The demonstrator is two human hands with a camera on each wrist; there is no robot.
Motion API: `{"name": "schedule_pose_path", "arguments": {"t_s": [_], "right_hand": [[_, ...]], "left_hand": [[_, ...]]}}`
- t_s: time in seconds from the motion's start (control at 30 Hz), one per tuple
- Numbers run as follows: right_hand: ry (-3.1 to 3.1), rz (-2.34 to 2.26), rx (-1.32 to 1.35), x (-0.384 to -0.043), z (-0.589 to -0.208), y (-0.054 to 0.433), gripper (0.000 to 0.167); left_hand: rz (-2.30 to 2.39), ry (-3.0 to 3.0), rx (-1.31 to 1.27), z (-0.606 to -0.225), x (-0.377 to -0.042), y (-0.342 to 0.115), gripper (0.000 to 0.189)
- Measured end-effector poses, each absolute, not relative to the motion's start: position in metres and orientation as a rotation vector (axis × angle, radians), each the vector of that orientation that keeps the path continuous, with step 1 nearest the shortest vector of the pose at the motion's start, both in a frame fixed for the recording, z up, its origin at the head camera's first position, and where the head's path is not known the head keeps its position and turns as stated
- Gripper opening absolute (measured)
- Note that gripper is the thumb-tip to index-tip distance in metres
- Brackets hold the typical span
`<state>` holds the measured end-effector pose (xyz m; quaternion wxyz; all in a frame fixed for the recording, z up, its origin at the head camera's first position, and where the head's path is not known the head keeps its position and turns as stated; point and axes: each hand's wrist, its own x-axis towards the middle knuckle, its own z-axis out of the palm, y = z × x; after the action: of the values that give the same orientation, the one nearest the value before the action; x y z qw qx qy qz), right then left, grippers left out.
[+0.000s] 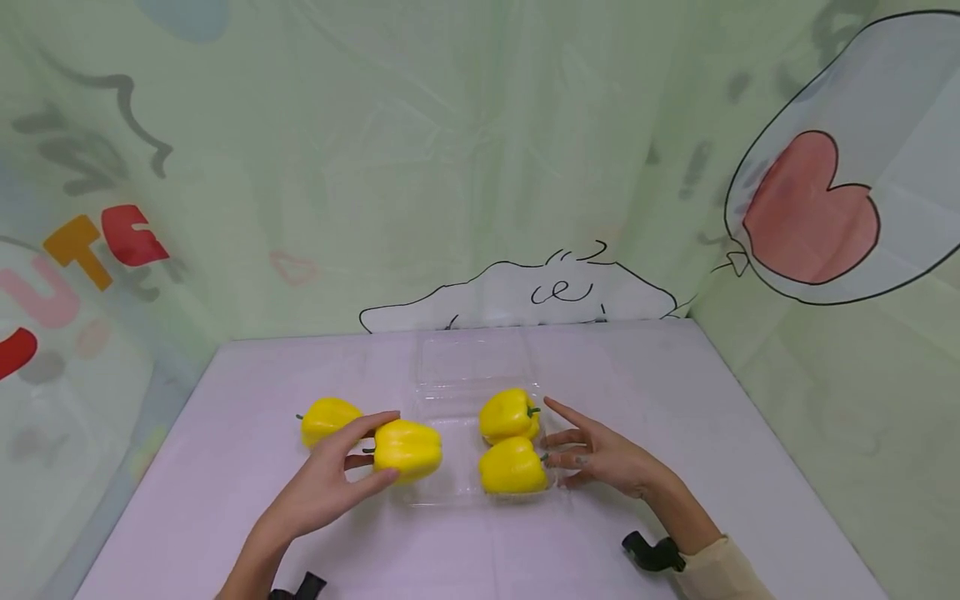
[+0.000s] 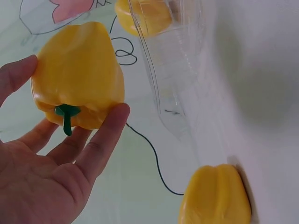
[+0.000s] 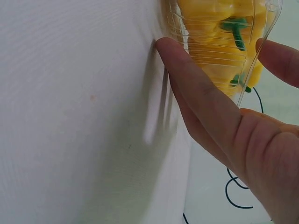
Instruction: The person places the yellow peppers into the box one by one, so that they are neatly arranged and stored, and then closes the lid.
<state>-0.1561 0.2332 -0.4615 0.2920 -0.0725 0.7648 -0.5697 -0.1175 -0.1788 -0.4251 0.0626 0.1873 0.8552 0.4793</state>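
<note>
My left hand holds a yellow bell pepper between thumb and fingers, raised above the left part of a clear plastic clamshell box. In the left wrist view this held pepper shows its green stem towards the palm. Two more yellow peppers, a rear one and a front one, lie in the right part of the box. Beside them my right hand rests against the box's right wall, its fingers spread and fairly straight. Another pepper lies on the table, partly behind the left hand.
The box's transparent lid lies folded back towards the rear of the lilac table. Printed curtains hang behind the table and along both sides. Dark wrist mounts sit on both forearms.
</note>
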Motion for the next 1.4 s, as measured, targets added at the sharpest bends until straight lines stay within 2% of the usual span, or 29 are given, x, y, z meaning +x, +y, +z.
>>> {"name": "schedule_pose_path", "arguments": {"t_s": [0.33,0.63,1.4], "right_hand": [[2.041,-1.521,-0.201,-0.156,-0.461,0.234,0.100],[2.030,-1.531,-0.210,-0.156,-0.464,0.236,0.101],[2.024,-1.532,-0.222,-0.157,-0.465,0.235,0.101]], "left_hand": [[1.415,2.548,0.591,-0.433,-0.121,-0.158,0.068],[1.343,2.582,0.718,-0.444,-0.125,-0.142,0.065],[1.183,2.664,0.731,-0.451,-0.129,-0.136,0.068]]}}
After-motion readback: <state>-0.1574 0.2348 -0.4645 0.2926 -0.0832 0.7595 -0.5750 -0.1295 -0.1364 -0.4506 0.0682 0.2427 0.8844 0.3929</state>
